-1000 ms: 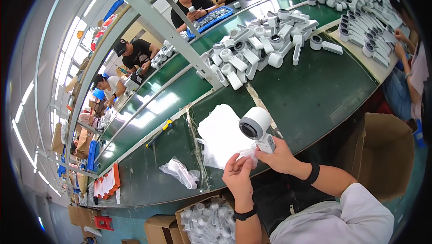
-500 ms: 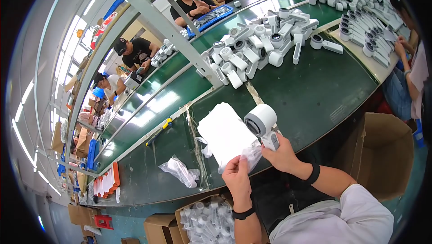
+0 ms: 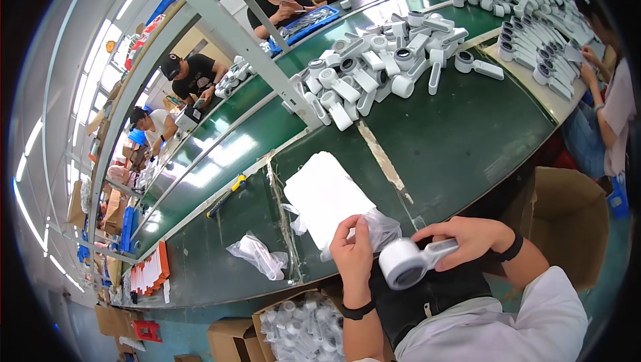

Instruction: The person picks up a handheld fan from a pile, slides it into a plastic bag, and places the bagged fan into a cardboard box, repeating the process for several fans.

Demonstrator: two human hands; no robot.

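Watching from my end, I see that the main change is in the right hand (image 3: 471,242): half a second ago it held the fan (image 3: 404,265) upright, head on top, above the green table (image 3: 454,155); now the fan is lowered and tipped over. Its head points left, dark ring facing down toward the wearer, and its handle runs out to the right within the right hand's grasp, so I count that grip as firm. The fan sits at the near edge of the table, just beside the left hand (image 3: 352,252), though I can't tell whether the two touch. With the left hand I have thumb and finger pinched on a clear bag (image 3: 382,228), which bunches up more than it did, at the near end of the white stack (image 3: 326,192). For the work in hand, I judge this to be a change of angle: fan and bag are close together, but the fan is not inside. Whether the bag's mouth is open, I can't make out. The wrapped piece (image 3: 257,255) to the left lies as it did.
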